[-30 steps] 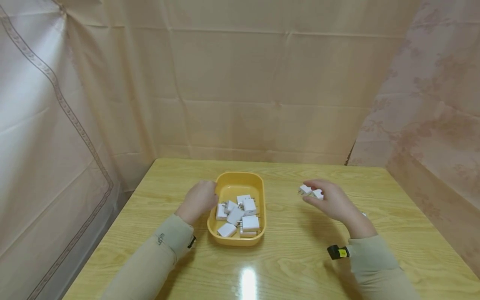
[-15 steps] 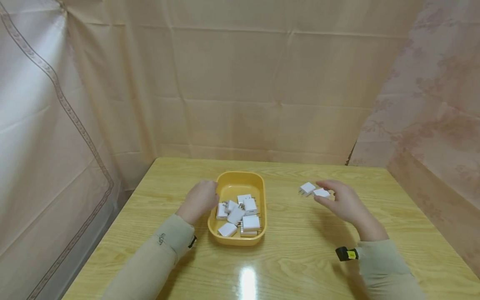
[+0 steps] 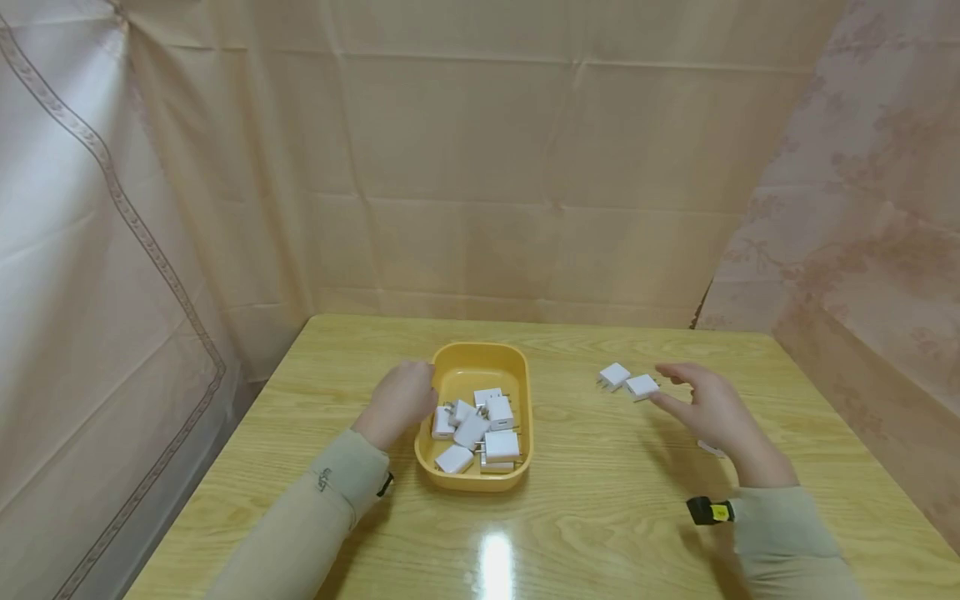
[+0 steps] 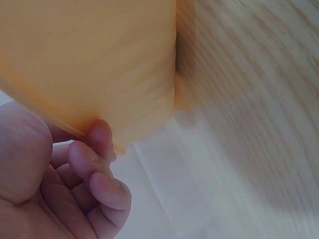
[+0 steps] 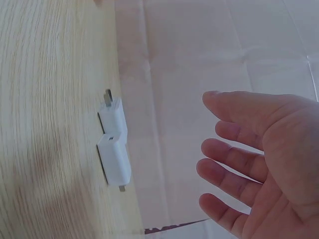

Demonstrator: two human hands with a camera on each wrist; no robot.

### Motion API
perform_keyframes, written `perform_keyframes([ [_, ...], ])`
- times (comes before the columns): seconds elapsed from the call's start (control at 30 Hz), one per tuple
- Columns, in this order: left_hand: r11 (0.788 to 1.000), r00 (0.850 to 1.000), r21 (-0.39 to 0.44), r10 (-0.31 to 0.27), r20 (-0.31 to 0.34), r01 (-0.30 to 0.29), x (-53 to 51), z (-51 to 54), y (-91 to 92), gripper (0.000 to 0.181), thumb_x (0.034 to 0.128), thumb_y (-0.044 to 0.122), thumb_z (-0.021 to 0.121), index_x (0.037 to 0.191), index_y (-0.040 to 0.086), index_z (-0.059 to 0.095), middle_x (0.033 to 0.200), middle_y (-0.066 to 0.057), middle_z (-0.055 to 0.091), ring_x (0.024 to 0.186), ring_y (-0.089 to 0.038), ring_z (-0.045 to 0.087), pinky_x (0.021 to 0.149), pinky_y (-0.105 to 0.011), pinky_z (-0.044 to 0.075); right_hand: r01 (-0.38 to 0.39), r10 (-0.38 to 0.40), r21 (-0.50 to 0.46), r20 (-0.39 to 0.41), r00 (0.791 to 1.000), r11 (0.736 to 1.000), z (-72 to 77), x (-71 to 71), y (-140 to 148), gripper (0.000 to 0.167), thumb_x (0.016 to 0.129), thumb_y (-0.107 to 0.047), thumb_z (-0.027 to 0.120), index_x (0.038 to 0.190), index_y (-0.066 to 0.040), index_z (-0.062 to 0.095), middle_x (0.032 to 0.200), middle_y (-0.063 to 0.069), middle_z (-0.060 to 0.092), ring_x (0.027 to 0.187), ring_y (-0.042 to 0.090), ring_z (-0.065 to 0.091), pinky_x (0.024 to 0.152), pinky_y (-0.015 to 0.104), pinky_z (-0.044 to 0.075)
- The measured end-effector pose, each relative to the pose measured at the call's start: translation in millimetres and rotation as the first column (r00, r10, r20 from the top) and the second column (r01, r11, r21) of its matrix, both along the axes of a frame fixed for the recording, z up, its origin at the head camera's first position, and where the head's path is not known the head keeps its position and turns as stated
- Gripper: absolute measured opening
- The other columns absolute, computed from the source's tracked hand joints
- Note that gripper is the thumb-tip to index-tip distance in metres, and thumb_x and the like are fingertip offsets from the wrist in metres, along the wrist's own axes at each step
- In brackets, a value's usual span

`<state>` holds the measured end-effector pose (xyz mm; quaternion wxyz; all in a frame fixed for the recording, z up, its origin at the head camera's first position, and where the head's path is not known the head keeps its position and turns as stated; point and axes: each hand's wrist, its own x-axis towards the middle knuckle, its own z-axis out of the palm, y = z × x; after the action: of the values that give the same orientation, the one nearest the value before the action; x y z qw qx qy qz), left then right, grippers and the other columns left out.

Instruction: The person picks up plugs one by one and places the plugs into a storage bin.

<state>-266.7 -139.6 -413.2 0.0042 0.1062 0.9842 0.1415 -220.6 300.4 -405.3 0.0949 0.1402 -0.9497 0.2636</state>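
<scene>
My left hand (image 3: 400, 400) pinches the left rim of a yellow plastic tray (image 3: 528, 400); in the left wrist view curled fingers (image 4: 102, 137) grip its edge. Inside the tray lies a heap of several white plug chargers (image 3: 471, 432) with metal prongs. To the right on the table, two more white chargers lie side by side, a farther one (image 3: 614, 377) and a nearer one (image 3: 642, 387). My right hand (image 3: 708, 408) hovers just right of them with fingers spread and holds nothing. The right wrist view shows a gap between that hand (image 5: 269, 159) and both chargers.
Partly hidden behind my right wrist is another small white object (image 3: 711, 448) on the wooden table (image 3: 585, 517). Beige cloth (image 3: 465, 167) hangs behind the table's far edge, and more cloth hangs at both sides.
My right hand has drawn back to the right, uncovering both chargers on the table and part of the white object by the wrist. The left hand and tray stay put.
</scene>
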Motion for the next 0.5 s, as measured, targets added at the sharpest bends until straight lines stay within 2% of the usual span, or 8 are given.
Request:
perform_keyframes([
  [0.3,1.0,1.0,-0.014,0.007,0.005,-0.007,1.6,0.6,0.6,0.025,0.0931,0.006,0.063,0.115,-0.005,0.069,0.091,-0.013,0.067,0.068,-0.021,0.059,0.056,-0.03,0.049,0.034,-0.034,0.012,0.035,0.999,0.999,-5.0,1.4,16.4,0.058,0.1,-0.03,0.067,0.143,0.005,0.052,0.138,0.031,0.054,0.121,0.05,0.053,0.093,0.066,0.046],
  [0.5,1.0,1.0,-0.007,0.009,0.017,-0.009,2.4,0.5,1.1,0.028,0.0934,0.005,0.063,0.118,-0.005,0.069,0.095,-0.014,0.068,0.07,-0.021,0.059,0.058,-0.03,0.05,0.048,-0.049,0.023,0.039,0.998,0.999,-6.8,3.2,25.9,0.058,0.101,-0.031,0.066,0.142,0.007,0.051,0.137,0.034,0.053,0.12,0.052,0.053,0.092,0.067,0.047],
])
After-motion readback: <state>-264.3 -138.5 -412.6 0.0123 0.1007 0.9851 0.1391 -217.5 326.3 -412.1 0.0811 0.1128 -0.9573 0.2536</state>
